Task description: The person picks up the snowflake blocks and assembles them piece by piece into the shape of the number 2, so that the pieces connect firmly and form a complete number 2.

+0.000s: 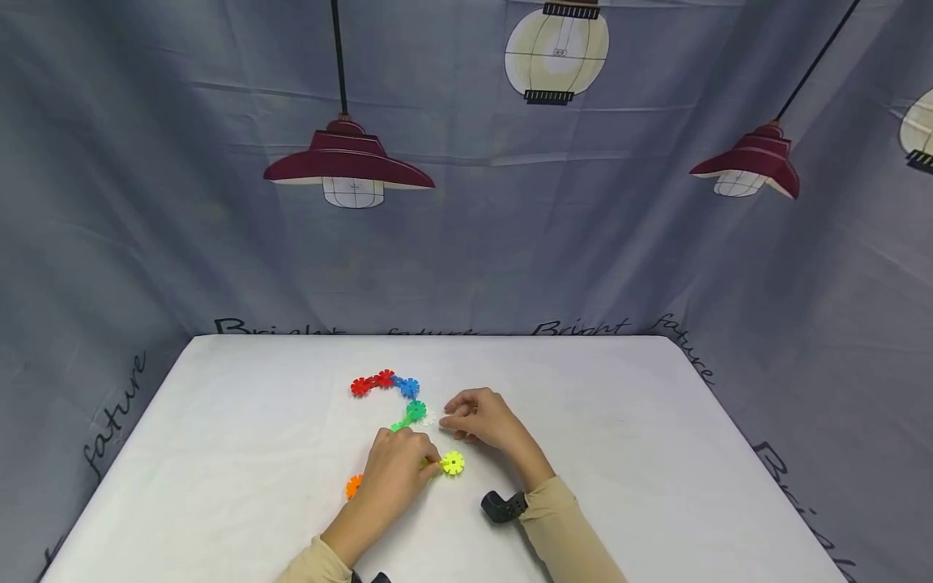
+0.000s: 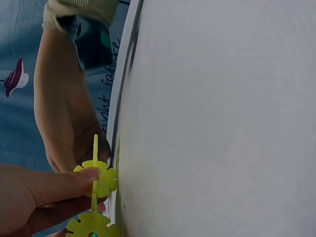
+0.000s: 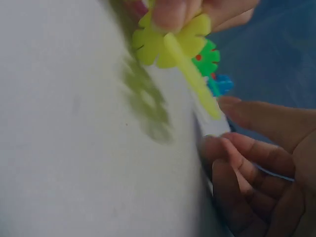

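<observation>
My left hand [image 1: 397,470] pinches a yellow notched disc [image 2: 106,180] between thumb and fingers. More yellow discs interlock with it, including an upright one [image 1: 453,463] to the right of the hand. Beyond that hand, green [image 1: 416,410], blue [image 1: 410,388] and red [image 1: 385,378] notched discs form a curved chain. My right hand [image 1: 484,417] holds a white notched disc [image 1: 428,418] at its fingertips, close to the green discs. In the right wrist view, the white disc [image 3: 219,126] sits between thumb and fingers, partly hidden behind a yellow one.
An orange disc [image 1: 353,486] shows beside the left wrist, partly covered by the hand. The white table [image 1: 656,453] stretches out on both sides. A grey curtain [image 1: 466,243] printed with lamps hangs behind its far edge.
</observation>
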